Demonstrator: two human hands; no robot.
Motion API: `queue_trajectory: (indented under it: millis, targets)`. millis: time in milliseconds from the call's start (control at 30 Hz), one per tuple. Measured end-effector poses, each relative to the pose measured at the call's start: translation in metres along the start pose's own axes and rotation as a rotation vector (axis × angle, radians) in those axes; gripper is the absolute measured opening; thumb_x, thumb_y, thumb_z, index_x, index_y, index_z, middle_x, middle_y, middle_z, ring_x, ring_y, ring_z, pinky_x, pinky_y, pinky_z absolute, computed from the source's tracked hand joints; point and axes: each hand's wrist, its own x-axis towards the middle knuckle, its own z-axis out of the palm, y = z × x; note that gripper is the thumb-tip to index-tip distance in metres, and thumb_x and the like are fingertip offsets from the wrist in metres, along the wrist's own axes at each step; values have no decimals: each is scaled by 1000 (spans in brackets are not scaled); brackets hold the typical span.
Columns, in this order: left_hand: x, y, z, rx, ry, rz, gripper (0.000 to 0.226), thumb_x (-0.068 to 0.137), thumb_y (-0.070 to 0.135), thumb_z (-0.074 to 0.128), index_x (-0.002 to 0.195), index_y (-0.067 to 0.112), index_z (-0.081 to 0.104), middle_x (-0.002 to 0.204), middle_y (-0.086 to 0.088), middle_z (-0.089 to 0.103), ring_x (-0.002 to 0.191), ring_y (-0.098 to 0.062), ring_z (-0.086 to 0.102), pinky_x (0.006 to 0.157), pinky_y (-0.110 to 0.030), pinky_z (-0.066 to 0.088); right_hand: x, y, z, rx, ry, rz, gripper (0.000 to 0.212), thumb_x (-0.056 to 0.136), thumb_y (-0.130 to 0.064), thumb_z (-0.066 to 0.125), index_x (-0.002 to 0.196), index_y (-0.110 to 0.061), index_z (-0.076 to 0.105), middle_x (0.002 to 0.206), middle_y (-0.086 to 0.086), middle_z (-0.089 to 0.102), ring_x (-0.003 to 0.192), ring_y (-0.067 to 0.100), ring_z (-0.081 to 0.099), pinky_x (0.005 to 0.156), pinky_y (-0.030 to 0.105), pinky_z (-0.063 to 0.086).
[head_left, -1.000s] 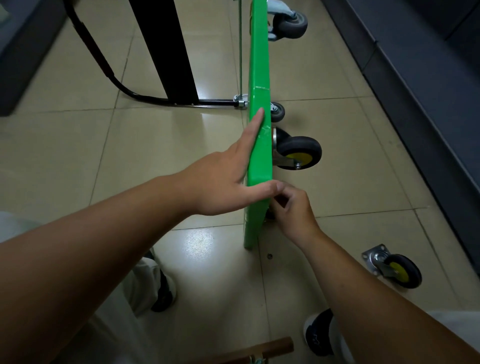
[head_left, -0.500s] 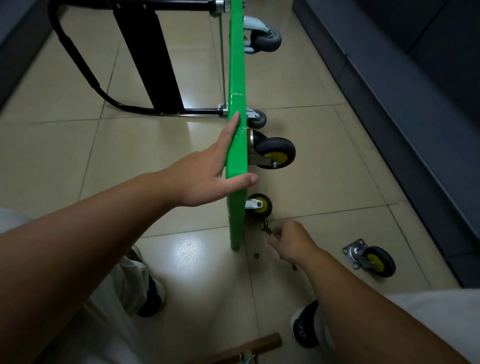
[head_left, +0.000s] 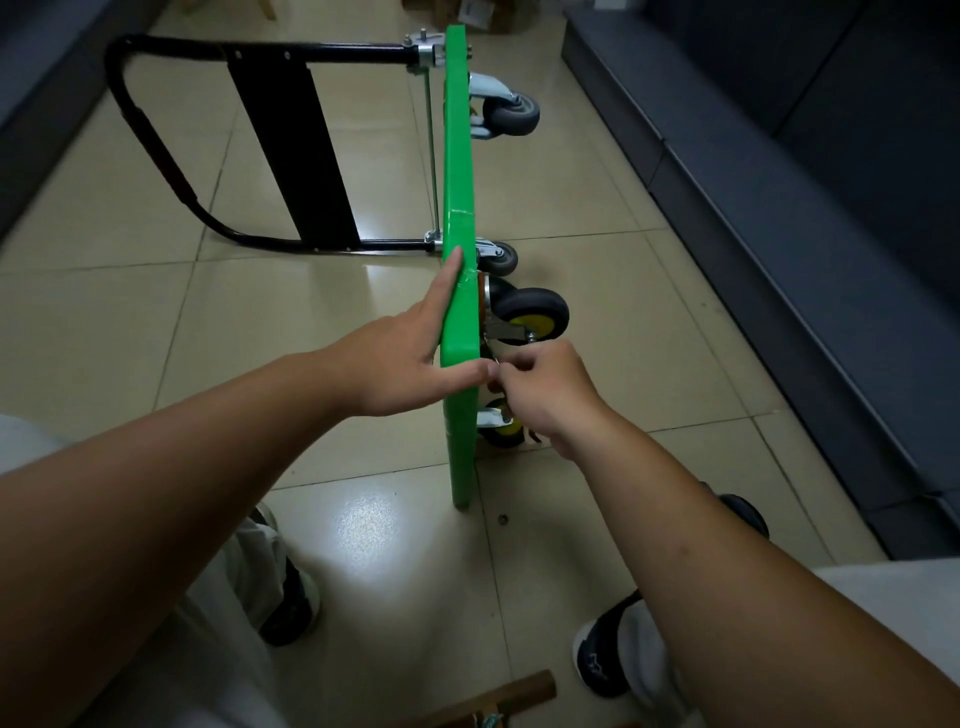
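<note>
Head view: green platform (head_left: 460, 156) edge-up, lengthwise away; left hand (head_left: 400, 364) steadies flat, right hand (head_left: 545, 395) pinches fastener (head_left: 497, 362).

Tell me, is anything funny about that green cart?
Yes. The green cart stands tipped on its edge, wheels pointing sideways, with the left hand steadying it. A small round part lies loose on the floor.

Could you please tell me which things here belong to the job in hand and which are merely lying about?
In the job: green cart deck, with left hand resting on it; yellow-hubbed caster; right hand, pinching a small metal part beside it.
Lying about: small dark bit; wooden stick.
</note>
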Motion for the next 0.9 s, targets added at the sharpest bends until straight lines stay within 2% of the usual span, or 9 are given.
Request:
queue_trajectory:
  millis: [67, 167, 300, 400, 567, 667, 800, 900]
  targets:
    - [0, -1, 0, 13, 3, 0, 116, 75, 83, 50, 146, 48, -35, 160, -6, 38, 110, -24, 65, 95, -42, 55, -1, -3, 1, 32, -41, 17, 24, 101, -21, 59, 121, -15, 71, 104, 1, 71, 88, 20, 69, 71, 34, 59]
    - [1, -1, 0, 23, 8, 3, 116, 80, 82, 52, 147, 46, -36, 161, -7, 36, 113, -24, 64, 97, -42, 54, 1, -2, 0, 83, -88, 34, 27, 101, -18, 59, 126, -12, 68, 110, 4, 71, 92, 21, 69, 71, 31, 58]
    - [1, 1, 0, 33, 3, 2, 116, 79, 77, 50, 149, 41, -36, 162, -7, 34, 109, -22, 64, 93, -36, 54, 5, -1, -5, 188, -143, 45, 25, 98, -16, 64, 120, -8, 72, 108, 8, 74, 85, 19, 69, 72, 30, 59]
    - [0, 2, 1, 31, 14, -7, 110, 89, 69, 51, 149, 40, -36, 164, -7, 31, 105, -21, 62, 90, -32, 52, 6, 2, -6, 233, -215, 37, 27, 98, -18, 64, 123, -7, 70, 109, 9, 74, 74, 12, 67, 57, 19, 50]
    - [-1, 0, 2, 27, 31, -11, 102, 95, 66, 48, 148, 43, -36, 166, -6, 25, 113, -26, 62, 96, -39, 54, 5, 9, -2, 226, -236, -35, 24, 101, -16, 60, 121, -9, 72, 99, 1, 75, 64, 0, 66, 58, 16, 50]
    - [-2, 1, 1, 22, 26, -9, 105, 87, 72, 46, 146, 46, -37, 166, -6, 27, 111, -26, 64, 95, -42, 54, 3, 18, 5, 242, -240, -53, 22, 102, -13, 59, 120, -12, 72, 101, 1, 76, 80, 8, 74, 67, 22, 59]
    - [-3, 2, 2, 13, 21, -8, 106, 83, 73, 46, 146, 47, -36, 163, -7, 32, 108, -25, 65, 94, -43, 55, 2, 38, 15, 265, -192, -73, 28, 100, -13, 61, 126, -22, 70, 100, -7, 74, 87, 11, 73, 77, 26, 61]
    - [-1, -1, 2, -2, 35, 3, 107, 85, 71, 48, 147, 46, -35, 157, -7, 41, 105, -22, 65, 93, -42, 55, 8, 52, 20, 294, -171, -119, 33, 99, -12, 63, 129, -23, 67, 103, -12, 72, 90, 1, 70, 71, 14, 55]
